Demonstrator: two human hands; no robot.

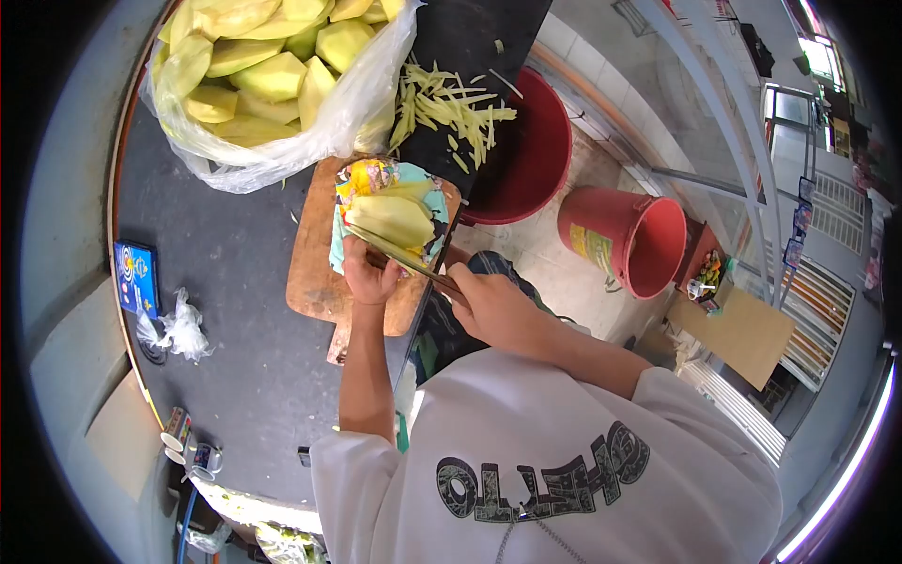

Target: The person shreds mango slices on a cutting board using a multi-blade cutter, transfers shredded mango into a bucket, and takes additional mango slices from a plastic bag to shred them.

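Observation:
A peeled pale-green fruit piece (pixel 399 220), perhaps green papaya or mango, lies on a bright patterned cloth (pixel 365 177) on the wooden cutting board (pixel 315 254). My left hand (pixel 369 271) is closed around the fruit's near end, its fingertips partly hidden. In my right hand (pixel 484 299) is a knife (pixel 413 260), its blade lying slantwise along the fruit's near side. Beyond the board, a clear plastic bag (pixel 249 171) holds many peeled fruit pieces (pixel 272 80). Pale cut strips (pixel 451 108) are heaped at the table's edge.
The dark table (pixel 249 376) carries a blue box (pixel 138 277), a crumpled plastic bag (pixel 186 327) and cups (pixel 205 461) at the left. A large red tub (pixel 536 150) stands against the table's right edge, with a red bucket (pixel 622 240) farther right on the floor.

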